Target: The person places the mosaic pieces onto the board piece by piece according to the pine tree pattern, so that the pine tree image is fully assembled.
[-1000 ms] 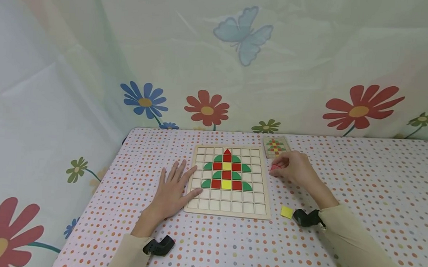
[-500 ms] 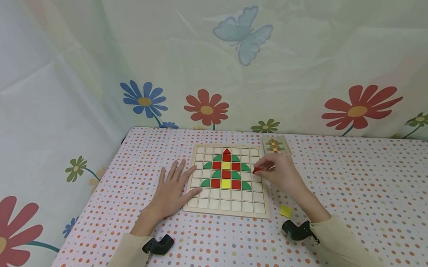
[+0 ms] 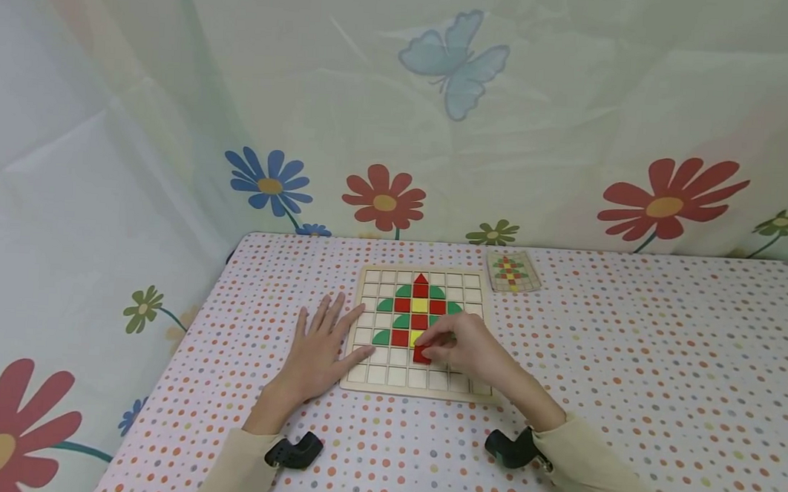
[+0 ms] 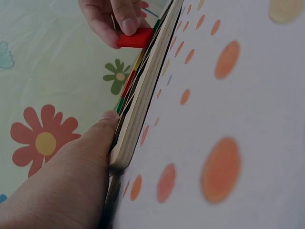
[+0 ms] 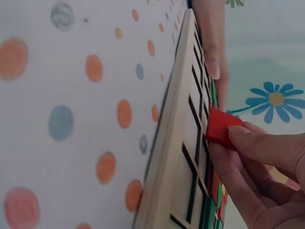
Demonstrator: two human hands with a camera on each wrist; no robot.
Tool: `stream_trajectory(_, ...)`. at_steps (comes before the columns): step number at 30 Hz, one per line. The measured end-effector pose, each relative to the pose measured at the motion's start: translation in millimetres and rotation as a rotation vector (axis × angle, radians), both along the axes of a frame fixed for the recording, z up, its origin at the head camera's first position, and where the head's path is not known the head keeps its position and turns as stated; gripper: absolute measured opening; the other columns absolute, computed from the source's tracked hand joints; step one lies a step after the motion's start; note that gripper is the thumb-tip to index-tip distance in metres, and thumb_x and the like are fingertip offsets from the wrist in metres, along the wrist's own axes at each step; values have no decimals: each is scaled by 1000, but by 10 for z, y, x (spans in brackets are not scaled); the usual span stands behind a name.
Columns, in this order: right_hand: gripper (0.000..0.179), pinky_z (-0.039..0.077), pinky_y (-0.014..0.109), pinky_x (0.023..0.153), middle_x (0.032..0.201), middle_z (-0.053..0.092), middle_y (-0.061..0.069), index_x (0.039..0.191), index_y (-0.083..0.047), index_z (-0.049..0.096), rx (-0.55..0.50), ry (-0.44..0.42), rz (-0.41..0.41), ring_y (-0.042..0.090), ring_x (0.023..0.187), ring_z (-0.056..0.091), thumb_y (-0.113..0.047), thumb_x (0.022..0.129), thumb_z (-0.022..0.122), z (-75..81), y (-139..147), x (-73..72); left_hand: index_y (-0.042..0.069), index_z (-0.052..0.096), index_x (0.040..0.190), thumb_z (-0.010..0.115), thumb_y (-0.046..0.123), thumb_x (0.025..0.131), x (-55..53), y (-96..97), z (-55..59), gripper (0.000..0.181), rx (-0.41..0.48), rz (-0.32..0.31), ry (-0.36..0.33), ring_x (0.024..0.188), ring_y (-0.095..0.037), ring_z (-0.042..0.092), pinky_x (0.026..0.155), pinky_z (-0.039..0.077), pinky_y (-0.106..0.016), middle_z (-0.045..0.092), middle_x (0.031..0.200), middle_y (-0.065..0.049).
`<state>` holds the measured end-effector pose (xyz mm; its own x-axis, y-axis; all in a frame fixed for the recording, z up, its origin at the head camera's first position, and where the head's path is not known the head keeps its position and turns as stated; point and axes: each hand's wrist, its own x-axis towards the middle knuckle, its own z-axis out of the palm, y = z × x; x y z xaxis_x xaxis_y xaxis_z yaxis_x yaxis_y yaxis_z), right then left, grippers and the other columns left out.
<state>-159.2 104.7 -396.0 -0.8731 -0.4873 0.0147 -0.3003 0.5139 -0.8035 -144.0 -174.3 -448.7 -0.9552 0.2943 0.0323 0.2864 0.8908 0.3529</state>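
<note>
My right hand [image 3: 462,346] pinches a red square tile [image 3: 421,355] between thumb and fingers, just below the yellow square in the lower middle of the wooden grid board [image 3: 377,377]. In the right wrist view, the red tile [image 5: 221,128] stands out from the board, one edge at its surface. Red, yellow and green pieces on the board form a tree shape topped by a red triangle [image 3: 421,279]. My left hand [image 3: 318,350] lies with fingers spread at the board's left side, thumb and fingertip on its edge. My right hand covers part of the tree's lower right.
A small picture card [image 3: 513,273] with a similar tree lies behind the board's right corner. The polka-dot table [image 3: 663,349] extends to both sides. A flowered curtain [image 3: 560,136] hangs behind it.
My right hand has carried the red tile leftward from beside the card to the board's lower middle. The loose yellow tile is now hidden behind my right forearm. The left hand stays put.
</note>
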Motion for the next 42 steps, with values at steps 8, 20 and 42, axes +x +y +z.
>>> stream_trajectory(8,12,55,22,70,91,77,2,94,-3,83,-9,60,25,10,80,65,6,87,81,-53,-78,13,24,35,165,54,62,100,-6,-5,-15,78,-9,0,-5,162,-36,4,124,-1,-67,14,175,-12)
stream_trajectory(20,14,57,22,70,88,74,1,93,-2,82,74,62,10,8,79,66,9,86,80,19,-140,53,23,34,166,54,62,100,-1,-8,-9,79,2,3,-18,162,-36,3,124,-2,-67,14,175,-12)
stream_trajectory(42,10,61,34,83,93,71,5,98,3,81,281,198,21,24,93,70,8,90,77,73,-249,217,22,36,165,56,60,100,6,-1,6,78,3,0,-9,161,-37,5,124,-1,-68,15,174,-14)
